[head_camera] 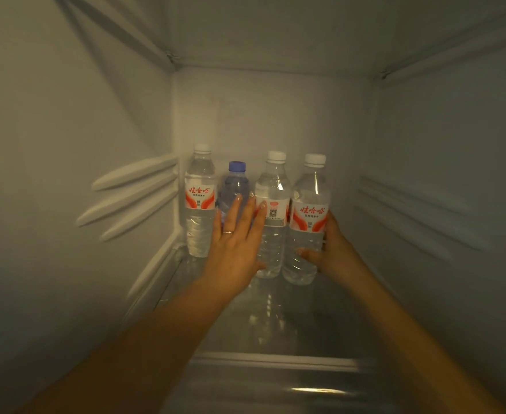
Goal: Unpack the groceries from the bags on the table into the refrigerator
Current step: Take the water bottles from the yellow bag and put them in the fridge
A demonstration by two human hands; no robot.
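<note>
Inside the fridge (pixel 275 115), four water bottles stand in a row at the shelf's (pixel 275 318) back. Right hand (pixel 332 249) grips the rightmost bottle (pixel 307 222) low down; left hand (pixel 236 237) — fingers straight, holding nothing — steadies the blue-capped bottle (pixel 235 189). Best to slide the gripped bottle back level with the row — gently, so neighbours stay upright.

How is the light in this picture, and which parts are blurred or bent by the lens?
Head view: dim, greyish light inside the refrigerator; the side walls streak and blur toward the edges, and the wide lens bends them; the four bottles are fairly sharp; the glass shelf mirrors the bottles, and a bright glare streak lies near the bottom edge.
</note>
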